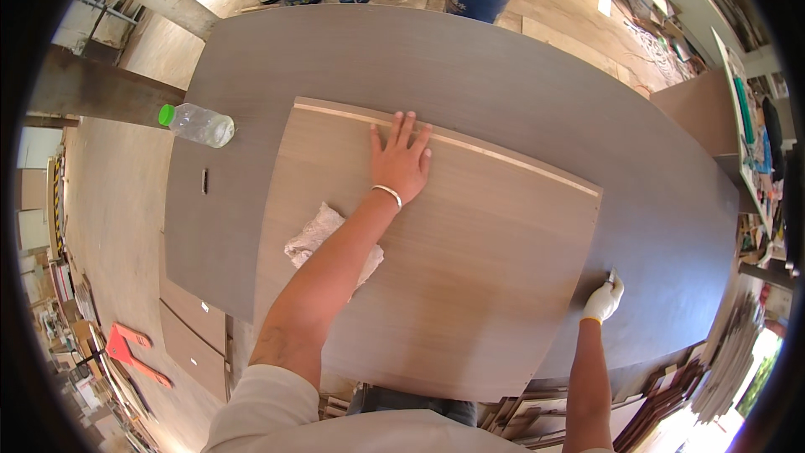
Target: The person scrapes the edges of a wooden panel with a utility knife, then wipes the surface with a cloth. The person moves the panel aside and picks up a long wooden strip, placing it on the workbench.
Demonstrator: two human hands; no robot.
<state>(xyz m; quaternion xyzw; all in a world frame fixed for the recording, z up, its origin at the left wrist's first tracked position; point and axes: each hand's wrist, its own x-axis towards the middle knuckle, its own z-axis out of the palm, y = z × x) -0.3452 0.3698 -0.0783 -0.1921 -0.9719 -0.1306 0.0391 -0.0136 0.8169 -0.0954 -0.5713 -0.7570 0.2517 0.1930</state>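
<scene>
Across grainy board (470, 268) splays the left grip (402, 163); gloved right grip (603, 299) clasps slim tool (613, 273).

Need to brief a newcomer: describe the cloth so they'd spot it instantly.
On the large grey board lies a tan panel. The cloth rests on it, partly hidden by the left forearm: a pale, crumpled bundle, unlike the smooth surface around it.

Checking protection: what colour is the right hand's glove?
The glove is white, yellow-edged; clearest in head view.
</scene>
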